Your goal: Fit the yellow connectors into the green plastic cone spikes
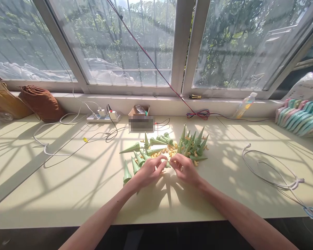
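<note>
My left hand [153,169] is closed in a pinch at the front of a loose pile. Its fingertips touch a green plastic spike [168,164], of which only a small part shows. Right beside it, my right hand [185,168] has its fingers curled together at that spike's other side; what lies in them is hidden. Left of the hands lie several hollow green spikes [130,148], some standing on their wide ends. Small yellow plastic valve-like pieces [172,148] are scattered behind the hands. A cluster of green spikes fitted with yellow pieces [195,142] stands to the right.
A small cardboard box [139,110] and a power strip [103,117] stand along the window ledge. White cables [52,152] run across the left; a coiled white cable [273,170] lies right. A bottle [246,105] and pastel hangers [299,118] are at the back right.
</note>
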Available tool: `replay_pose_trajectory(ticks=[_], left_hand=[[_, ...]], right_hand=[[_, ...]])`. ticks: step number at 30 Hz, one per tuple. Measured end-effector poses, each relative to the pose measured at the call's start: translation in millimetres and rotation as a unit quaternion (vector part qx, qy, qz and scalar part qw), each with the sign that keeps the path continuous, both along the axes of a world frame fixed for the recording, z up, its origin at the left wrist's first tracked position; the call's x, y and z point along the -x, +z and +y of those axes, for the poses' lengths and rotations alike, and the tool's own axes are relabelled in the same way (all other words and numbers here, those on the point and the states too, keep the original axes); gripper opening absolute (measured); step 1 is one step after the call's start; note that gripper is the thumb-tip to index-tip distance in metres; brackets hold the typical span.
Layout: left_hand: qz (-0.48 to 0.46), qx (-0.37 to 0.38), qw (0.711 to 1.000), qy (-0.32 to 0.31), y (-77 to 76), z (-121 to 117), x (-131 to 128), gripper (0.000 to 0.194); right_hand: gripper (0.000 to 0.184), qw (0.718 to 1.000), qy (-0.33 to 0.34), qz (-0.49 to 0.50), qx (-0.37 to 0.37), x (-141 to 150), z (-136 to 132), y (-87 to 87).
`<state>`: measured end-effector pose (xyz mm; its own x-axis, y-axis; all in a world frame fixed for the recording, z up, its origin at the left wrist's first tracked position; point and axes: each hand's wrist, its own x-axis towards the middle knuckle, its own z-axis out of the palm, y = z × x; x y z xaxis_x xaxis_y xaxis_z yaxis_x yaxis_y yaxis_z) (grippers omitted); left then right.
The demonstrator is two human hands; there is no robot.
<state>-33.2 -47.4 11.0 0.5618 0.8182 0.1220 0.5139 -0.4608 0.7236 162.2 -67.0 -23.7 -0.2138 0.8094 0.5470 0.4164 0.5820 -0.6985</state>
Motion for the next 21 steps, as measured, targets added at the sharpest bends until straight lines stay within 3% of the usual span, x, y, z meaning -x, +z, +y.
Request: replay_pose_trajectory(ticks=[21], left_hand=[[-0.02, 0.021, 1.0, 0.005, 1.5, 0.2, 0.0, 0.034]], right_hand=[[0.011, 1.0, -0.003, -0.003, 0.003, 0.5, -1.4, 2.7]])
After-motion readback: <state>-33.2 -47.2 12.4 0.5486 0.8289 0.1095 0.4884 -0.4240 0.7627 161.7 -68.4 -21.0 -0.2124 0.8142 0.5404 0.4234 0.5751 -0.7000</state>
